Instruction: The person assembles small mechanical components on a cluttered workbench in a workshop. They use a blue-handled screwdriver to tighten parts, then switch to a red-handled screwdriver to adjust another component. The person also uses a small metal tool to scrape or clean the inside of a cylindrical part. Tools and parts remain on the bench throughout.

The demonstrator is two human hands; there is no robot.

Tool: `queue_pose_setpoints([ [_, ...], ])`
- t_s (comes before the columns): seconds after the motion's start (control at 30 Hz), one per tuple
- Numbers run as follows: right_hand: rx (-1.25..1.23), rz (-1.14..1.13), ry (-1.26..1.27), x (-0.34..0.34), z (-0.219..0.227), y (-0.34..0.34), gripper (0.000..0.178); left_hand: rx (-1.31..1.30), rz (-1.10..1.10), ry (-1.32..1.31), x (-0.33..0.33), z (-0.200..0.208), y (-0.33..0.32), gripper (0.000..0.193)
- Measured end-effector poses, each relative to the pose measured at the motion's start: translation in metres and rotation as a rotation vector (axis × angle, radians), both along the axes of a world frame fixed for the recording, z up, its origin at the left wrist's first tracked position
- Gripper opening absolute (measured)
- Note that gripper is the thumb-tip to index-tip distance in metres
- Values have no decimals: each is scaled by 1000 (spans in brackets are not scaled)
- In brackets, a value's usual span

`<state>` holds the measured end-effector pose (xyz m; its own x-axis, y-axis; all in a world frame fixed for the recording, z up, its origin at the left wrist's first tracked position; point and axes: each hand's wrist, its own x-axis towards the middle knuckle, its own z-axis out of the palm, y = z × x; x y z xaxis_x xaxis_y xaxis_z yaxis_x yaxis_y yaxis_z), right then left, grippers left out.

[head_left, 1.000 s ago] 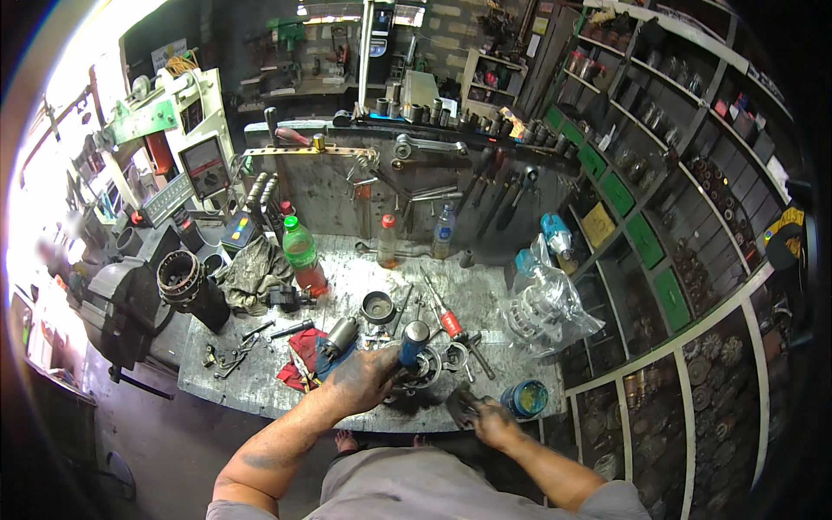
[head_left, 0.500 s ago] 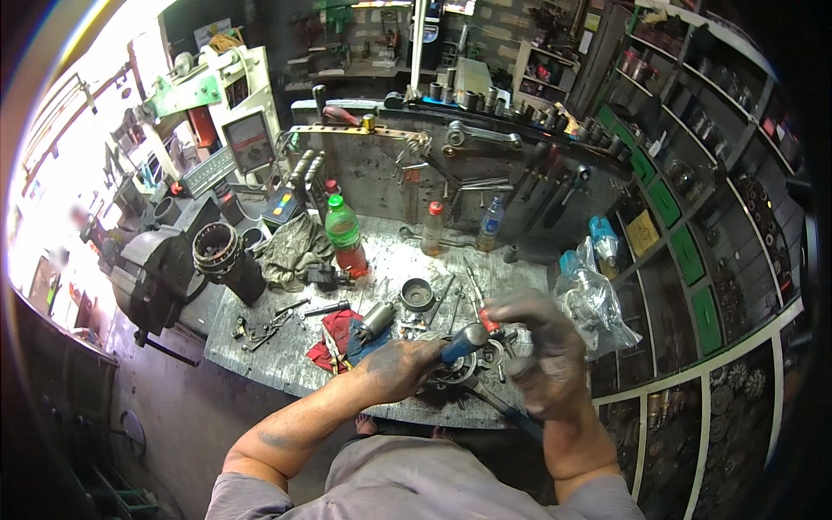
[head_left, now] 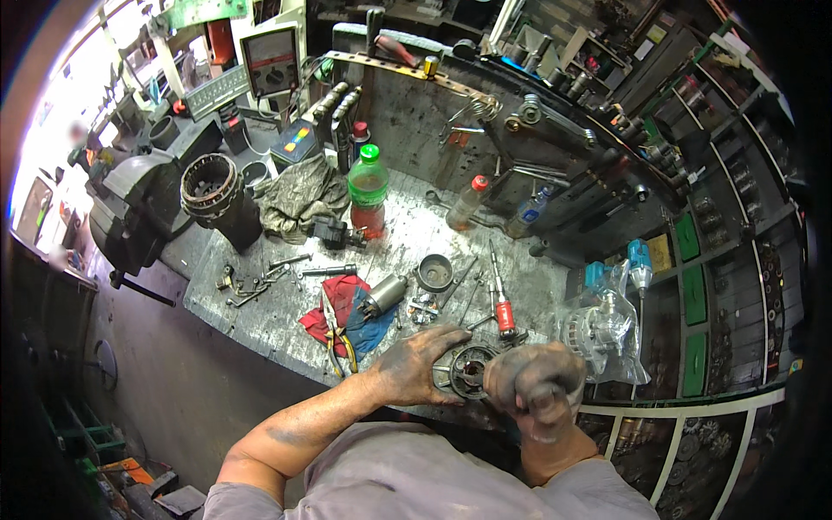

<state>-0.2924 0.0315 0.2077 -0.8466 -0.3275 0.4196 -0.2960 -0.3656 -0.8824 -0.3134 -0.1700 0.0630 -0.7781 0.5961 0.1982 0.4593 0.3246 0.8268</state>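
The left grip point(head_left: 416, 367) clasps a round metal housing point(head_left: 469, 373), while the right grip point(head_left: 539, 386) curls beside it, blurred, its hold unclear.

Round metal housing point(head_left: 443, 379): dull silver, dark inside | cloth over there point(head_left: 316, 326): red and blue | pliers point(head_left: 336, 334): yellow-and-black handles | tall bottle point(head_left: 368, 188): green cap, green over red | long tool point(head_left: 504, 319): bright red grip | power tool point(head_left: 639, 258): teal | drawers point(head_left: 695, 290): green | shirt point(head_left: 399, 472): plain grey

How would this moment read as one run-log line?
left hand: holding round metal housing; right hand: curled, grip unclear; pliers: partly on red cloth
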Motion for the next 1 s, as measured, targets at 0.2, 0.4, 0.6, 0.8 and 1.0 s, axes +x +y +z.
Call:
queue_pose_setpoints([
  [0.2, -129, -344, 251, 13, -15, -30, 25, 49, 6, 3, -2, 2, 0, 107],
  [0.4, 161, 44, 251, 14, -2, 6, 23, 52, 4, -9, -1, -1, -1, 106],
  [0.6, 157, -58, 247, 7, 11, -11, 27, 148, 13, 20, -7, -8, 1, 104],
  [0.8, -247, 507, 82, -42, 1, 2, 31, 121, -10, -12, -7, -6, 1, 106],
  [1.0, 214, -580, 161, -1, 30, -35, 54, 50, 8, 2, 0, -7, 0, 115],
])
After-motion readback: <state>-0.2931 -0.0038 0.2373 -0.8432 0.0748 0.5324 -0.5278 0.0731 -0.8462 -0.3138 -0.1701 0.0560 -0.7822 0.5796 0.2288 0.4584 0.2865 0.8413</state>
